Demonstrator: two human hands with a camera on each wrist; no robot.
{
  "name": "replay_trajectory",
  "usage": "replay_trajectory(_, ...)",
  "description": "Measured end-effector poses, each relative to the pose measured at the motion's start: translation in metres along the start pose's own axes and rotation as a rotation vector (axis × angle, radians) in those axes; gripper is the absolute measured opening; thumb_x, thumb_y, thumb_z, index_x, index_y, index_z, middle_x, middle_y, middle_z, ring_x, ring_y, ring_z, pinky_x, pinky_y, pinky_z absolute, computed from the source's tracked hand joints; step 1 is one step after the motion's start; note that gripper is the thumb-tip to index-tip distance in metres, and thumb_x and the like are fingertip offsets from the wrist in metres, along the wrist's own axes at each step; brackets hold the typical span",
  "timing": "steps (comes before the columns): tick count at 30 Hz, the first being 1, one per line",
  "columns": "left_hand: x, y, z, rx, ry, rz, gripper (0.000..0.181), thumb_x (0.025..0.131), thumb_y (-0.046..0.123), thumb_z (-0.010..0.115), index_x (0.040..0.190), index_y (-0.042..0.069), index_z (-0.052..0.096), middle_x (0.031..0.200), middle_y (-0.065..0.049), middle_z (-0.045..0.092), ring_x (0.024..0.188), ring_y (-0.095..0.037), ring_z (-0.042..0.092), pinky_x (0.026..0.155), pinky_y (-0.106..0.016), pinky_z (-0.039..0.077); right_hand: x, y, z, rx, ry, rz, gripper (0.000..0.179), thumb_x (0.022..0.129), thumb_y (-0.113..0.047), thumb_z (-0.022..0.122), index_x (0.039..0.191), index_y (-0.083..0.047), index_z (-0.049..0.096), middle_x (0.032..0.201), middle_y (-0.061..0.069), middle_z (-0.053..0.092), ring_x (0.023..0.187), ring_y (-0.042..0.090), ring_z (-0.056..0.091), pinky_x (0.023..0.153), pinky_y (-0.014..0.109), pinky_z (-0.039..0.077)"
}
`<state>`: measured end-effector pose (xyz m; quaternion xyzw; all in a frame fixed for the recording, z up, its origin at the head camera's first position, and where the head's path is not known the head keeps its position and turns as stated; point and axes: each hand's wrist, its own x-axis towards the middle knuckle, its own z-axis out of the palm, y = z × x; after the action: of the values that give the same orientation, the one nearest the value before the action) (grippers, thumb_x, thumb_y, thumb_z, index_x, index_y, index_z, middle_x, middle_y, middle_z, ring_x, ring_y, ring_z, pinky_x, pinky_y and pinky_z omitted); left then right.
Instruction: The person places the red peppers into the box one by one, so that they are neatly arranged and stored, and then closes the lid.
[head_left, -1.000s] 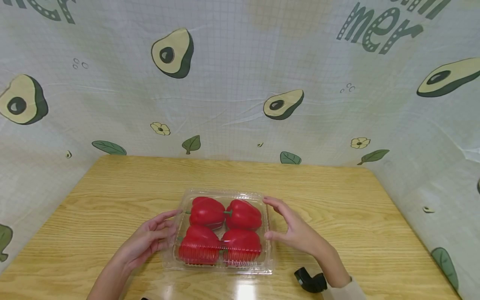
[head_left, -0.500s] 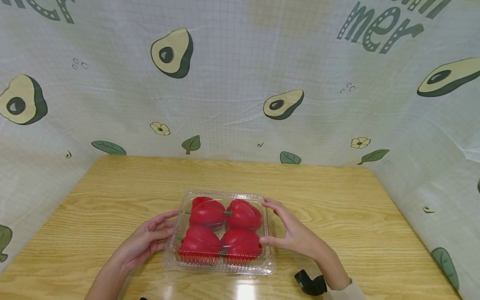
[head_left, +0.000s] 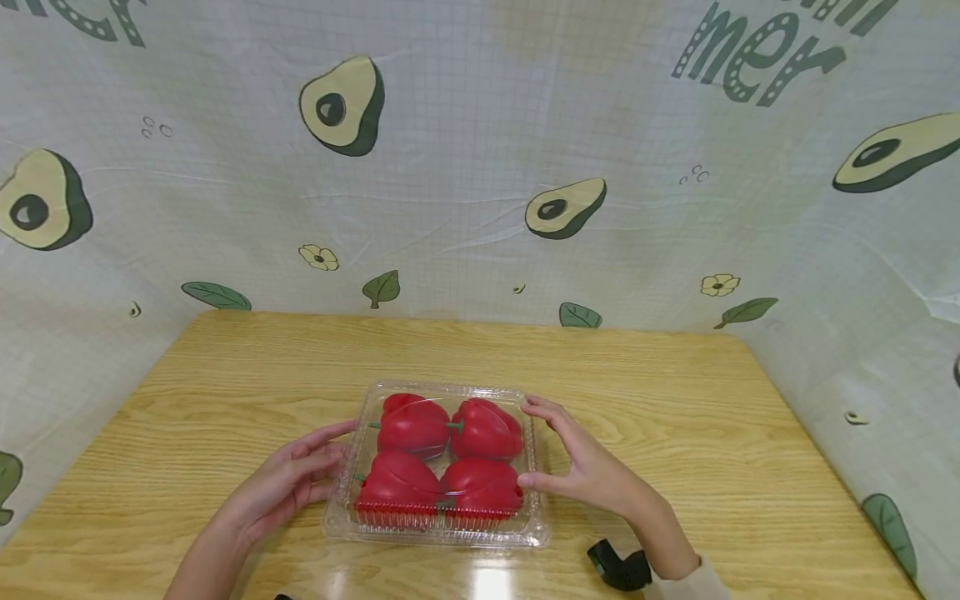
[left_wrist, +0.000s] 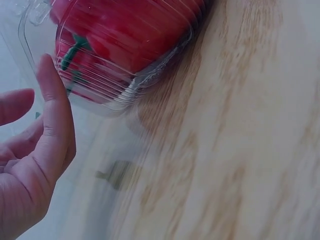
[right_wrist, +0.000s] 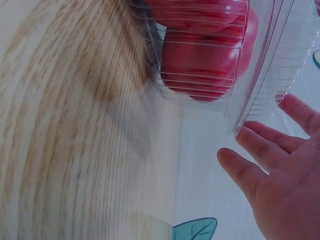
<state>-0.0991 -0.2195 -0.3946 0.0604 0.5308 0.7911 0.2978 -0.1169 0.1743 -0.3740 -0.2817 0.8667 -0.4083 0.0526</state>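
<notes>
A clear plastic clamshell box (head_left: 345,527) sits on the wooden table with several red bell peppers (head_left: 480,487) inside, green stems showing through the lid. My left hand (head_left: 288,479) lies along the box's left side with relaxed fingers, fingertips right at its wall; in the left wrist view its index finger (left_wrist: 56,117) reaches up to the rim. On the other side, my right hand (head_left: 581,458) spans the right edge, thumb near the front and fingers toward the back corner. Its fairly straight fingers (right_wrist: 267,150) meet the lid's rim in the right wrist view.
A black elbow-shaped pipe piece (head_left: 621,568) lies near the right forearm. Behind and beside the wooden table (head_left: 652,375) hangs a pale cloth (head_left: 457,150) printed with avocados and leaves. A small dark object (head_left: 282,597) shows at the bottom edge.
The lid's ribbed front edge has come down toward me and the lid sits lower over the peppers. My right thumb has shifted slightly left; the left hand has barely moved.
</notes>
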Motion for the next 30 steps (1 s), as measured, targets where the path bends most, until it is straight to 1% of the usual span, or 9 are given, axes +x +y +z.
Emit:
replay_trajectory(4, -0.002, 0.001, 0.000, 0.047, 0.013, -0.012, 0.033, 0.100, 0.014, 0.040, 0.127, 0.029, 0.052, 0.118, 0.002, 0.060, 0.106, -0.014, 0.060, 0.089, -0.032, 0.051, 0.000, 0.002, 0.000, 0.001, -0.004, -0.009, 0.076, 0.078, -0.034, 0.073, 0.141, -0.013, 0.035, 0.150, 0.008, 0.029, 0.134, 0.039, 0.030, 0.098, 0.063, 0.034)
replay_trajectory(8, -0.005, 0.003, 0.001, 0.157, 0.053, -0.030, 0.032, 0.100, 0.019, 0.041, 0.127, 0.033, 0.049, 0.117, 0.005, 0.058, 0.100, -0.012, 0.060, 0.085, -0.028, 0.052, -0.001, 0.002, 0.001, 0.001, -0.006, -0.006, 0.077, 0.078, -0.034, 0.073, 0.141, -0.011, 0.035, 0.150, 0.008, 0.029, 0.135, 0.039, 0.030, 0.098, 0.064, 0.034)
replay_trajectory(10, -0.006, 0.004, 0.003, 0.221, 0.086, -0.047, 0.036, 0.100, 0.022, 0.042, 0.135, 0.029, 0.044, 0.117, 0.005, 0.056, 0.098, -0.012, 0.059, 0.082, -0.028, 0.053, -0.001, 0.002, 0.001, -0.001, -0.005, 0.000, 0.077, 0.078, -0.035, 0.073, 0.141, -0.011, 0.035, 0.150, 0.007, 0.029, 0.135, 0.039, 0.030, 0.098, 0.064, 0.034)
replay_trajectory(13, -0.006, 0.007, 0.007, 0.319, 0.142, -0.075, 0.048, 0.099, 0.027, 0.043, 0.145, 0.017, 0.029, 0.117, 0.001, 0.054, 0.097, -0.013, 0.059, 0.080, -0.029, 0.053, -0.001, 0.001, 0.001, -0.002, -0.007, 0.009, 0.077, 0.079, -0.035, 0.073, 0.141, -0.011, 0.035, 0.150, 0.006, 0.029, 0.135, 0.038, 0.029, 0.098, 0.065, 0.034)
replay_trajectory(15, -0.005, 0.009, 0.010, 0.390, 0.175, -0.087, 0.056, 0.099, 0.029, 0.043, 0.147, 0.010, 0.022, 0.117, -0.003, 0.053, 0.097, -0.015, 0.058, 0.080, -0.031, 0.053, -0.001, 0.001, 0.000, -0.002, -0.008, 0.012, 0.077, 0.079, -0.035, 0.072, 0.141, -0.011, 0.035, 0.150, 0.006, 0.029, 0.135, 0.038, 0.029, 0.098, 0.064, 0.033)
replay_trajectory(18, -0.004, 0.012, 0.017, 0.480, 0.205, -0.094, 0.062, 0.098, 0.031, 0.044, 0.148, 0.006, 0.017, 0.117, -0.012, 0.050, 0.098, -0.019, 0.057, 0.079, -0.033, 0.053, -0.001, 0.000, 0.000, -0.001, -0.011, 0.014, 0.076, 0.079, -0.035, 0.072, 0.141, -0.011, 0.035, 0.150, 0.007, 0.028, 0.135, 0.038, 0.029, 0.098, 0.065, 0.033)
replay_trajectory(23, -0.007, 0.013, 0.023, 0.590, 0.178, -0.086, 0.068, 0.096, 0.026, 0.051, 0.148, 0.007, 0.012, 0.127, -0.023, 0.038, 0.098, -0.022, 0.056, 0.075, -0.034, 0.054, -0.001, -0.001, -0.001, 0.003, -0.014, 0.016, 0.076, 0.079, -0.035, 0.072, 0.141, -0.012, 0.035, 0.150, 0.007, 0.028, 0.135, 0.039, 0.029, 0.098, 0.065, 0.033)
replay_trajectory(28, -0.013, 0.015, 0.024, 0.660, 0.129, -0.101, 0.070, 0.095, 0.025, 0.052, 0.148, 0.007, 0.010, 0.125, -0.022, 0.040, 0.100, -0.020, 0.055, 0.076, -0.032, 0.052, 0.000, -0.001, -0.001, 0.004, -0.016, 0.015, 0.076, 0.079, -0.035, 0.072, 0.141, -0.011, 0.035, 0.150, 0.007, 0.028, 0.136, 0.038, 0.028, 0.098, 0.064, 0.034)
replay_trajectory(30, -0.016, 0.015, 0.024, 0.677, 0.084, -0.117, 0.073, 0.095, 0.025, 0.051, 0.148, 0.006, 0.005, 0.121, -0.020, 0.042, 0.099, -0.018, 0.054, 0.076, -0.030, 0.051, 0.000, 0.000, -0.001, 0.001, -0.016, 0.014, 0.076, 0.079, -0.035, 0.072, 0.141, -0.010, 0.035, 0.150, 0.006, 0.028, 0.136, 0.038, 0.028, 0.099, 0.064, 0.033)
